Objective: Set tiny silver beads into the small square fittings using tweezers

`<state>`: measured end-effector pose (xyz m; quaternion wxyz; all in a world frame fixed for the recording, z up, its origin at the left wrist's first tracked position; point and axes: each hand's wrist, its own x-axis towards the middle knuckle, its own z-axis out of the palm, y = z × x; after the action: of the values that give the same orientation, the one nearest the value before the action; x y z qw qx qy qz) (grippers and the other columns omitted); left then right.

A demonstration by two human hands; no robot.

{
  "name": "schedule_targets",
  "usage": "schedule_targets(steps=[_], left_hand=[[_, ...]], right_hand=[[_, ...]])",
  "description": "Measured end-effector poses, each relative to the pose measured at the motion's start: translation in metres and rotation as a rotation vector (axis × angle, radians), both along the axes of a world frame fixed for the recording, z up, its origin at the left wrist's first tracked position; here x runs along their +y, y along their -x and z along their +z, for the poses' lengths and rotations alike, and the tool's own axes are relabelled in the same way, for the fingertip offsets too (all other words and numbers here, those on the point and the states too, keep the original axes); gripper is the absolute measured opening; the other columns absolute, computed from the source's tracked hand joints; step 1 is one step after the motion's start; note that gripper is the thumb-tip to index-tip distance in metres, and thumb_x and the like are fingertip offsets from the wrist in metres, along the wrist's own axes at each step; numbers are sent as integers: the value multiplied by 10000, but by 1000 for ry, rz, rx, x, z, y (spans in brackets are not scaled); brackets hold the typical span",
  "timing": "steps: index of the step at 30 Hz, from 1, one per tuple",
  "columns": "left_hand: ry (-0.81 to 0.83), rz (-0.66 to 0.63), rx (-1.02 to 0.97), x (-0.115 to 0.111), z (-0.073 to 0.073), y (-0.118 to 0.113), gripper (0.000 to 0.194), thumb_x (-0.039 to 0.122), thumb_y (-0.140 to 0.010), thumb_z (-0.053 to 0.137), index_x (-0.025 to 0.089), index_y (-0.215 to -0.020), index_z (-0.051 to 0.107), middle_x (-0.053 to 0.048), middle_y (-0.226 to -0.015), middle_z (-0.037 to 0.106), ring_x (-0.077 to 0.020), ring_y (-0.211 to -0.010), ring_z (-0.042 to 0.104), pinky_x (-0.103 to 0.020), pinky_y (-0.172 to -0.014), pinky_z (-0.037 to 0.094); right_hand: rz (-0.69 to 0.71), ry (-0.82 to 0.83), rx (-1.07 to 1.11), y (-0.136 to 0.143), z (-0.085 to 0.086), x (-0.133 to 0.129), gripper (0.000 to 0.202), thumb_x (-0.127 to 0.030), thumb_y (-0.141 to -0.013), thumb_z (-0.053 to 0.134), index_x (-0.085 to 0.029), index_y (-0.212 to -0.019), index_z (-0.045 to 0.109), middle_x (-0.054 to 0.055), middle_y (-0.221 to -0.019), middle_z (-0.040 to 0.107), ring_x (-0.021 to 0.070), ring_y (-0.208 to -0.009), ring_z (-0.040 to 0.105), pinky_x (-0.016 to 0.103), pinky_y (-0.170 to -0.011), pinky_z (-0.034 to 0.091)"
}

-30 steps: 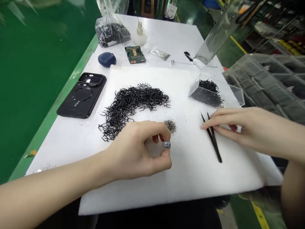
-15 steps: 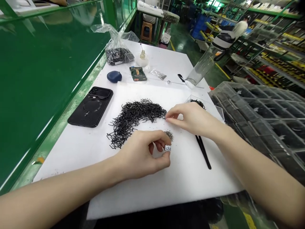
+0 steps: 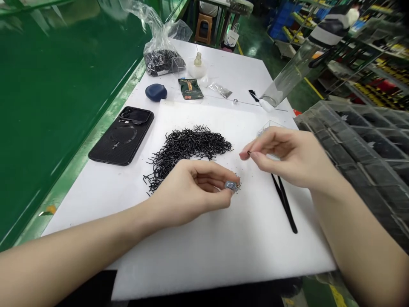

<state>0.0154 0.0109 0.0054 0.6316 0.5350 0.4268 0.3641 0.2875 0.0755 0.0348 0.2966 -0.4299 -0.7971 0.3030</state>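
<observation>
Thumb and fingers of my left hand (image 3: 198, 192) pinch a small grey metal block (image 3: 230, 185) with a round feature on its face. My right hand (image 3: 284, 155), to its right and a little higher, pinches a tiny black bent pin (image 3: 249, 153) between thumb and fingertip. A curved pile of black bent pins (image 3: 188, 145) lies on the white foam sheet (image 3: 191, 260), behind my left hand. Tiny metallic bits (image 3: 238, 185) are scattered just past the block. Black tweezers (image 3: 286, 204) rest below my right hand, which partly hides a clear box (image 3: 268, 125).
A black phone (image 3: 121, 135) lies at the left, near a dark blue rounded case (image 3: 156, 92). Farther back are a bag of black parts (image 3: 162, 62), a green packet (image 3: 191, 88) and a leaning clear bottle (image 3: 289, 79). Stacked compartment boxes (image 3: 361, 140) stand at the right.
My right hand has moved from the pile's right end, away to the right, with a black pin now showing in its fingertips. My left hand has turned the block slightly. The view has shifted a little.
</observation>
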Motion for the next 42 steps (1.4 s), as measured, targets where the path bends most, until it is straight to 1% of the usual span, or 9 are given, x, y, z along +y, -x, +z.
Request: schedule_targets(steps=[4, 11, 14, 19, 24, 28, 33, 39, 42], left_hand=[[106, -4, -85, 3, 1, 0, 209, 230, -809, 1023, 276, -1012, 1040, -49, -948, 973, -191, -890, 898, -224, -814, 715], [158, -41, -231, 3, 1, 2, 338, 82, -912, 979, 383, -1054, 1038, 45, -1014, 994, -99, -940, 918, -89, -856, 689], [173, -25, -255, 3, 0, 3, 289, 99, -971, 979, 364, -1074, 1034, 42, -1057, 999, -96, -956, 923, -95, -889, 705], [247, 12, -316, 4, -1, 6, 397, -15, -809, 1093, 283, -1038, 963, 28, -1021, 993, -120, -916, 930, -145, -904, 746], [303, 16, -328, 8, 4, 8, 370, -13, -796, 1114, 281, -967, 969, 28, -1022, 996, -121, -945, 945, -130, -908, 740], [321, 43, -328, 9, 8, 6, 285, 62, -853, 1112, 299, -966, 1003, 20, -1004, 994, -126, -956, 956, -118, -895, 734], [320, 76, -339, 6, 7, 6, 191, 122, -951, 1055, 301, -1014, 1026, 17, -1013, 1000, -120, -973, 957, -115, -938, 735], [375, 117, -367, 7, 8, 5, 378, 89, -783, 1174, 326, -1036, 1022, 34, -982, 995, -116, -902, 953, -79, -807, 715], [384, 132, -365, 9, 9, 4, 359, 74, -740, 1189, 303, -953, 1011, 33, -931, 985, -120, -874, 948, -70, -764, 698]], right_hand=[[30, 48, 188, 4, -7, -11, 144, -279, -938, 950, -324, -872, 830, 17, -860, 908, 244, -748, 882, 377, -662, 740], [80, 82, 324, 14, -15, -15, 179, -168, -931, 984, -342, -927, 943, -32, -907, 933, 193, -766, 904, 296, -688, 752], [80, 57, 377, 17, -12, -21, 255, -112, -960, 942, -362, -994, 980, -45, -960, 955, 168, -802, 912, 256, -684, 731], [78, -4, 433, 24, -8, -28, 290, -67, -972, 886, -346, -982, 963, -57, -941, 947, 138, -786, 887, 214, -626, 686], [95, -55, 403, 26, -10, -29, 345, -15, -966, 880, -347, -1003, 962, -17, -1017, 929, 178, -882, 897, 255, -665, 725], [49, -187, 335, 29, -10, -35, 405, 0, -979, 871, -386, -1018, 988, -16, -1085, 949, 210, -928, 913, 332, -840, 805], [-94, -216, 370, 38, -12, -50, 420, -2, -990, 903, -402, -1097, 972, -52, -1031, 974, 222, -843, 936, 352, -795, 834], [-143, -219, 386, 42, -17, -61, 369, -61, -1013, 908, -418, -1103, 882, -85, -1007, 956, 207, -828, 925, 365, -843, 845], [-168, -160, 416, 44, -13, -61, 376, -37, -970, 931, -397, -1053, 856, -90, -975, 938, 197, -866, 933, 343, -873, 849]])
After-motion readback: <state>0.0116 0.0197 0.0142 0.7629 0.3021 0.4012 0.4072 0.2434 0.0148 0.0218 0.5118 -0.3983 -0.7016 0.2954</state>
